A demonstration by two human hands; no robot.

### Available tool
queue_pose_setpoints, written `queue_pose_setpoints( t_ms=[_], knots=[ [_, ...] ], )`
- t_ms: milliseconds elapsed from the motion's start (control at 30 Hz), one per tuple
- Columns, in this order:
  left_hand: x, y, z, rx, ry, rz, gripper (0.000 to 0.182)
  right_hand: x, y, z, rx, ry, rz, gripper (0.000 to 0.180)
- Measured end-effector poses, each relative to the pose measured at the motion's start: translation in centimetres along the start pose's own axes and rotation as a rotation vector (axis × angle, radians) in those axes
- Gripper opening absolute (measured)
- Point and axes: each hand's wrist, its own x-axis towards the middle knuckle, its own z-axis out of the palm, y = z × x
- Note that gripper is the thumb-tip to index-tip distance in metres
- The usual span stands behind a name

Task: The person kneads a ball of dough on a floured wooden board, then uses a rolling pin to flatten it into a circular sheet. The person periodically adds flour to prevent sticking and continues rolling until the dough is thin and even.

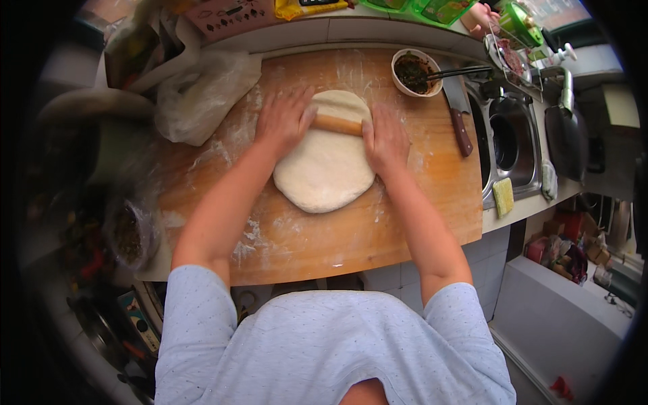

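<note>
A flattened sheet of pale dough point(324, 169) lies on a floured wooden board point(324, 253). Across its far part rests a wooden rolling pin point(338, 124). Over the pin's left end is my left hand point(286, 119), with the fingers stretched forward. My right hand point(387, 134) covers the right end and is slightly blurred. Both palms hide the ends of the pin. Beyond the pin, the far edge of the dough shows between the hands.
At the board's far right stand a bowl of dark filling point(412, 75) with chopsticks point(458, 72) and a kitchen knife point(459, 126). A plastic bag point(202, 96) lies at the far left. Right of the board are a steel sink point(529, 147) and a yellow sponge point(503, 197).
</note>
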Motion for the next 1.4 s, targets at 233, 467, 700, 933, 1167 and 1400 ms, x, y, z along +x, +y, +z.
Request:
queue_pose_setpoints(
  t_ms=[233,467,700,933,1167,1400],
  knots=[
    [-13.3,3.1,-2.3,-0.059,0.144,-0.030,0.053,-9.4,-2.6,-5.9,0.192,-0.020,-0.188,0.047],
    [-7.5,1.6,-0.1,0.005,0.221,-0.134,0.048,-4.4,-2.2,-2.6,0.044,-0.200,0.178,0.050],
    [4.0,-2.3,2.4,0.007,0.391,-0.108,0.045,4.3,0.2,1.5,0.038,-0.080,0.132,0.048],
    [3.8,-1.9,1.2,-0.177,0.326,0.037,0.039,7.2,-1.6,1.3,0.384,-0.278,0.033,0.043],
    [-4.3,0.0,-1.6,-0.166,0.210,0.214,0.034,7.5,-1.3,0.1,0.544,-0.498,0.212,0.048],
    [-15.0,2.3,-4.8,-0.129,0.201,0.380,0.035,-2.5,2.7,-4.0,1.137,-0.091,0.923,0.034]
  ],
)
